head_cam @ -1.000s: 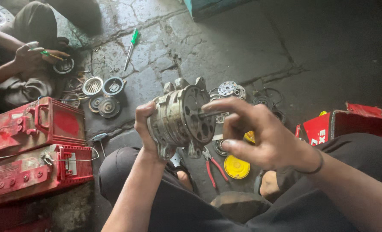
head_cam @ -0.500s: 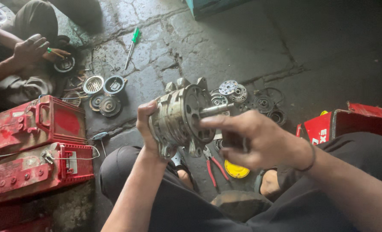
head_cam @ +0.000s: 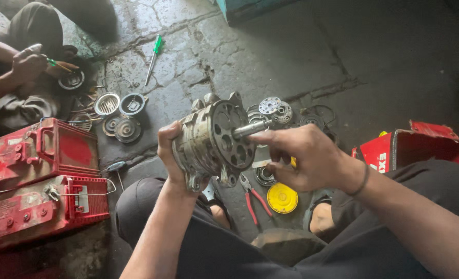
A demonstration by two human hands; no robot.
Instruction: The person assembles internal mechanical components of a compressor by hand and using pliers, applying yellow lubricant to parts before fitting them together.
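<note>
The floor (head_cam: 271, 57) is cracked, stained grey concrete, dim toward the upper right. 2 red battery cases (head_cam: 38, 175) sit at its left edge; beyond them, a teal cabinet base (head_cam: 250, 8).

A grimy, grey metal compressor body (head_cam: 209, 142), round and ribbed, is held tilted above the floor, its holed end plate facing up. Left fingers (head_cam: 163, 135) wrap its far side; right fingers (head_cam: 271, 138) touch its protruding steel shaft (head_cam: 251, 128).
</note>
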